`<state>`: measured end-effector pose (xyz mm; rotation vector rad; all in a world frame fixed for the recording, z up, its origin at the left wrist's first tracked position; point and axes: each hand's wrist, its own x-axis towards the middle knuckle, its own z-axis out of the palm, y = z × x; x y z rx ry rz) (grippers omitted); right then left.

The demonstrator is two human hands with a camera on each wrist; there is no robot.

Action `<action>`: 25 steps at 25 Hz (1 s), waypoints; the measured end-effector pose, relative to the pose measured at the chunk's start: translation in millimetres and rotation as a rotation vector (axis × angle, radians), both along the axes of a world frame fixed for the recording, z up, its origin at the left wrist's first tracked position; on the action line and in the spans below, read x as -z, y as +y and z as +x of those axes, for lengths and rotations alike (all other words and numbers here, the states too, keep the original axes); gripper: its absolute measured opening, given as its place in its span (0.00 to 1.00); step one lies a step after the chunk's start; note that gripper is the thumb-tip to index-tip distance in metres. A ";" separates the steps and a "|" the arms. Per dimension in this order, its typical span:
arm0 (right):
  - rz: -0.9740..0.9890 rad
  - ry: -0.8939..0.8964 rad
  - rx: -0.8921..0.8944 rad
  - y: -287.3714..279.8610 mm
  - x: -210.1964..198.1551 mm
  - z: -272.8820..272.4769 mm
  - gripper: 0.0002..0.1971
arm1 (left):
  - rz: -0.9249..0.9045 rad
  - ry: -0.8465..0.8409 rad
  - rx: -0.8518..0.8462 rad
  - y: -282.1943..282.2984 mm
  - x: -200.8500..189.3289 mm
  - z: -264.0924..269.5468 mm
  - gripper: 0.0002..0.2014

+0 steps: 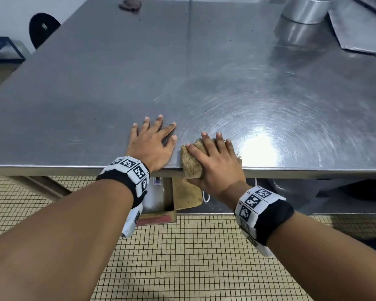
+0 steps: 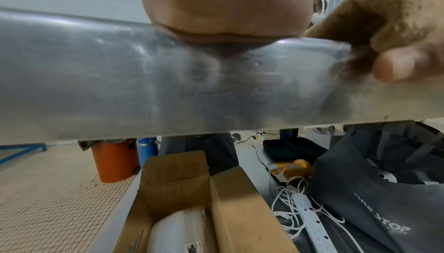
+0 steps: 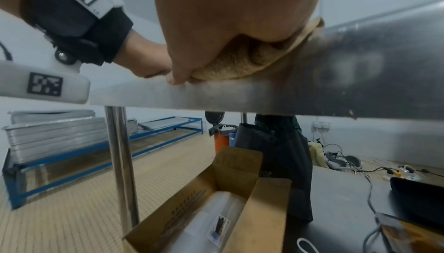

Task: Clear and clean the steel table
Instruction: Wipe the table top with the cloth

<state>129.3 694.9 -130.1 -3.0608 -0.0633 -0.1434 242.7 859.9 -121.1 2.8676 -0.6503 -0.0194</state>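
The steel table [image 1: 96,94] fills the head view, with swirl marks and glare near its front right. My left hand [image 1: 156,131] lies flat on it by the front edge, fingers spread, holding nothing. Just to its right, my right hand [image 1: 211,148] presses a tan cloth [image 1: 191,161] onto the table's front edge. The fingers lie over the top of the cloth. In the left wrist view the cloth [image 2: 384,10] hangs over the edge [image 2: 120,76] with the right thumb [image 2: 403,67] curled against it. Small dark specks [image 1: 204,20] dot the far part of the table.
Steel cylinders [image 1: 304,9] and foil sheets [image 1: 360,33] stand at the far right. A dark rag [image 1: 129,4] lies at the far edge, and a black chair [image 1: 42,28] is beyond the left side. Under the table sit a cardboard box [image 2: 180,181], a power strip [image 2: 312,224] and a dark bag [image 2: 384,190].
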 end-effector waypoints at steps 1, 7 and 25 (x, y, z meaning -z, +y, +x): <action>0.014 0.020 0.005 1.3 -3.0 1.8 0.43 | -0.004 0.004 0.001 1.0 -0.4 -0.3 0.25; 0.254 0.146 0.153 -7.1 -22.9 29.3 0.48 | -0.012 0.026 -0.013 7.0 -5.1 0.2 0.26; 0.127 0.212 0.231 -38.6 -25.2 -11.7 0.40 | 0.112 0.031 -0.111 21.6 -9.9 8.0 0.29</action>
